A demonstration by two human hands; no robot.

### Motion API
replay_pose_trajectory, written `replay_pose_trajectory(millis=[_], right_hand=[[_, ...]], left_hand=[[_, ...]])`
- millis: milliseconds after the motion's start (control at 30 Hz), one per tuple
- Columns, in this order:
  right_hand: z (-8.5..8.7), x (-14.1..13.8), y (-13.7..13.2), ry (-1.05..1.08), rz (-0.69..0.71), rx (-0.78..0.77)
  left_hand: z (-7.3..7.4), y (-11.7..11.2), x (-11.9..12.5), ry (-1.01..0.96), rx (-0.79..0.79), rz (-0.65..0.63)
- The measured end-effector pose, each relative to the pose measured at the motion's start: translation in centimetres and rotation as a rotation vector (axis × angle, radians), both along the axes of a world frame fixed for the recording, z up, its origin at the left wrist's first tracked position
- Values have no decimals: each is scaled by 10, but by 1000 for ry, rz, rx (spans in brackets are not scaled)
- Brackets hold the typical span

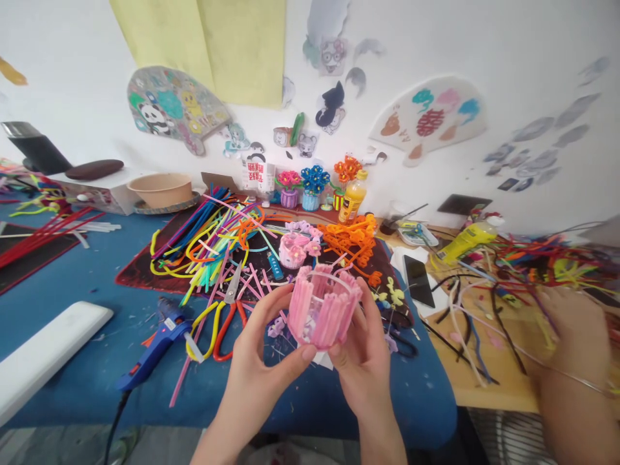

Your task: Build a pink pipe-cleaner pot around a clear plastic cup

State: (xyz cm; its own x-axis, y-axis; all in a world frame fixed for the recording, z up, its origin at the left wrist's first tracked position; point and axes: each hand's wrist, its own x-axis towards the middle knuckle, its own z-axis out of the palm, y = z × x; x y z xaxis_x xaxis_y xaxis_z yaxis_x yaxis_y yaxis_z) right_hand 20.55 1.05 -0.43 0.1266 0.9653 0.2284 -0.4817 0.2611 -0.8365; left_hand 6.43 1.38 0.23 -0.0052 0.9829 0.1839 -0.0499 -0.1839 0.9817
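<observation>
Between my two hands I hold a clear plastic cup [327,316], its outside partly covered by upright pink pipe-cleaner strips. A gap between the strips shows the bare clear wall. My left hand [266,355] is closed on the cup's left side, thumb near its base. On the other side my right hand [365,349] grips it, with the thumb low at the front. Behind the cup stands a small pink pot with flowers [293,250]. Scissors [227,316] with red and yellow handles and a blue glue gun [157,345] lie to the left.
Colourful pipe cleaners [208,239] and an orange pile [353,242] cover the dark mat. An orange drink bottle [353,197] stands behind them. On the right are a phone [419,281], a yellow bottle [467,239] and another person's hand [574,329]. A white bar [53,355] lies left.
</observation>
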Motion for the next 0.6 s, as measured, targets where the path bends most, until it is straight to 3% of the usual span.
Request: replay_pose_trajectory(millis=[400,600], right_hand=[[-2,2,3,-25,-74,-28],[-7,6,8,55,62,-101]], left_hand=[[3,4,2,51,-19,6],[4,6,2,134,-36,52]])
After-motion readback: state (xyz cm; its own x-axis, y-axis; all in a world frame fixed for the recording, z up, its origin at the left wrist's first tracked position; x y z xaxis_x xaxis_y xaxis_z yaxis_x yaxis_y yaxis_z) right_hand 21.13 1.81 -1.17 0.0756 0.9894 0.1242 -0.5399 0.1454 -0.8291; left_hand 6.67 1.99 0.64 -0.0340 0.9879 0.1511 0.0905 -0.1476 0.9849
